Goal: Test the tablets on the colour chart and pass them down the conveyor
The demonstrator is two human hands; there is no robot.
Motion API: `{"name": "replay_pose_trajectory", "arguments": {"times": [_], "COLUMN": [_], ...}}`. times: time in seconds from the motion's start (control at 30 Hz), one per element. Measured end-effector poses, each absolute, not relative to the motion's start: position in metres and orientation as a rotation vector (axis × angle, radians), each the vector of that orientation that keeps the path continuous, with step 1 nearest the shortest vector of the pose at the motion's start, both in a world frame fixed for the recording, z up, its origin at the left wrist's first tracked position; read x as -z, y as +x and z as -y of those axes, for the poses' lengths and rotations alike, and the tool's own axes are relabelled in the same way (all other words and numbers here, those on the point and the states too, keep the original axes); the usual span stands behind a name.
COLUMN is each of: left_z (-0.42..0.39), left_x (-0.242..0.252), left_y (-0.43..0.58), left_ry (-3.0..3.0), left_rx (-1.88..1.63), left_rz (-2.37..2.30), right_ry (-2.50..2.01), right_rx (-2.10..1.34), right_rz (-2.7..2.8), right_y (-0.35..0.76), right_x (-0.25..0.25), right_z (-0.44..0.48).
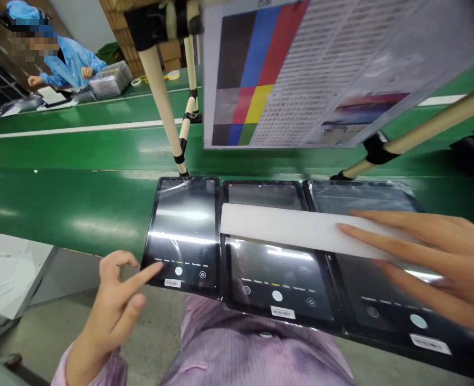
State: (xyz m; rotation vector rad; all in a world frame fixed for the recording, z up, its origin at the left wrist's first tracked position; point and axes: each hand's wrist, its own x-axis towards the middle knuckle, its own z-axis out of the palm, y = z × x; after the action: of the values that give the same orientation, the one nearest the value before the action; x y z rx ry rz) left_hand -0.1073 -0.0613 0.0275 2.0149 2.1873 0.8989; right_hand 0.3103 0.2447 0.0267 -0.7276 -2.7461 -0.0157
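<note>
left hand point(116, 300) was loosely spread, index over 1 tablet point(184, 236) just right | right hand point(441, 252) lay over 1 white bar point(280, 220), grip unclear | bar crossed 2 more tablets point(277, 273) point(361, 281), under and left of right hand

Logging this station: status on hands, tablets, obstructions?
Left hand: index finger extended at left tablet, contact unclear. Right hand: blurred, on white bar. Bar crosses middle tablet and right tablet, covering part of each.

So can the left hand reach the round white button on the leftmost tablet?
Likely yes: the left hand has its index finger over the lower left of the leftmost tablet, and nothing visible blocks the round white button.
</note>
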Motion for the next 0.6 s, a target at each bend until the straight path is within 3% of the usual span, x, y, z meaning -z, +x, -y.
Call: {"name": "replay_pose_trajectory", "arguments": {"times": [0.13,0.6], "left_z": [0.050,0.027], "left_x": [-0.034,-0.037], "left_y": [-0.102,-0.122], "left_ry": [2.295,2.370], "left_rx": [-0.619,-0.647], "left_rz": [-1.995,-1.720], "right_ry": [-0.503,-0.707], "right_rx": [-0.013,-0.133], "right_rz": [2.839,2.873], "right_y": [0.281,0.276], "right_x": [-0.029,-0.033], "right_z": [-0.250,-0.242]}}
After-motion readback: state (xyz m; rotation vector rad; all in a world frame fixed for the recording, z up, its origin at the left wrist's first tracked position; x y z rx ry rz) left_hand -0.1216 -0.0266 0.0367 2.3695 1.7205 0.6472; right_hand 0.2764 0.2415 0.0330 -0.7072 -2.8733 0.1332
